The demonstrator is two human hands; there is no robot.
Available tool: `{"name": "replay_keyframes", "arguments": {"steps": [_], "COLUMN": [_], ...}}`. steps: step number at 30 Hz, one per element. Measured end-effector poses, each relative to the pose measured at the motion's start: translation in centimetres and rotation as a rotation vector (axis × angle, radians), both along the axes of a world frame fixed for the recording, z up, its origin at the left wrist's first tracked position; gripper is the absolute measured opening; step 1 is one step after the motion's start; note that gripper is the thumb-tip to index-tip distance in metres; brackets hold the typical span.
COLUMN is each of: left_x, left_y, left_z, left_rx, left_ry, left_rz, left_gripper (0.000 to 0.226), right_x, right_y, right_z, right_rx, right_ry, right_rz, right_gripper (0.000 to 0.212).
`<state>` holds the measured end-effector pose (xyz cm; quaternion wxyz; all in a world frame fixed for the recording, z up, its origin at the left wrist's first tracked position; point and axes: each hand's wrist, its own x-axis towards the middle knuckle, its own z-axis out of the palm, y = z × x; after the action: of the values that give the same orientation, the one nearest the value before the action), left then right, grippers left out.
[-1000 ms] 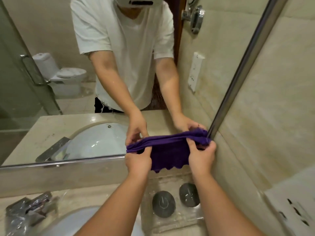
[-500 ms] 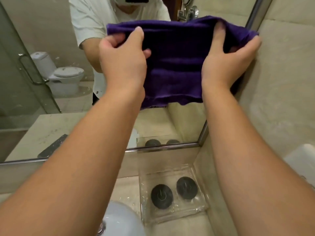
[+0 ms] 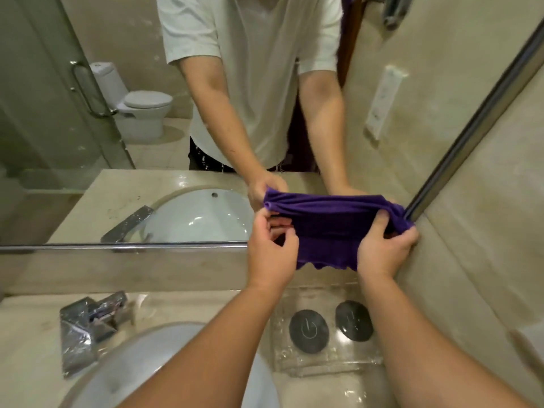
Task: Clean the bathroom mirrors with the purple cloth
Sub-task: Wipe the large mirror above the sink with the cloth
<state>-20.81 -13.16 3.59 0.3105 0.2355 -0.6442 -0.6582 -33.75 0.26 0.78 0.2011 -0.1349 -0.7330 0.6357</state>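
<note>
Purple cloth (image 3: pixel 332 228), seemingly against mirror (image 3: pixel 88 148); left hand (image 3: pixel 273 254), right hand (image 3: pixel 382 250) grips clutch it.

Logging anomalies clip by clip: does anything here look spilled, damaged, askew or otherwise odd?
Nothing looks damaged or askew. Water droplets glisten on the countertop around the clear tray and faucet, and pale specks dot the mirror, unsurprising mid-cleaning.
</note>
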Motion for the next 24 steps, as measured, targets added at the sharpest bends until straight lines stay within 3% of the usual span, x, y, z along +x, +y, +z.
{"name": "replay_keyframes", "arguments": {"steps": [7, 12, 18, 24], "left_x": [1.4, 3.6, 8.0, 12.9], "left_y": [-1.4, -6.4, -14.2, -22.6], "left_z": [-2.4, -2.2, -2.6, -2.8], "left_rx": [0.269, 0.468, 0.442, 0.478], "left_ry": [-0.056, -0.088, -0.077, -0.100], "left_rz": [0.126, 0.363, 0.475, 0.545], "left_gripper": [0.033, 0.033, 0.026, 0.050], "right_x": [2.1, 6.1, 11.5, 16.9], "right_y": [-3.1, -8.0, -14.8, -22.0], "right_z": [-2.9, -3.8, -3.4, -3.4], "right_rx": [-0.077, -0.037, -0.017, -0.020], "right_ry": [-0.046, -0.017, -0.002, -0.016], "right_rz": [0.053, 0.158, 0.256, 0.332], "right_gripper": [0.039, 0.046, 0.053, 0.056]}}
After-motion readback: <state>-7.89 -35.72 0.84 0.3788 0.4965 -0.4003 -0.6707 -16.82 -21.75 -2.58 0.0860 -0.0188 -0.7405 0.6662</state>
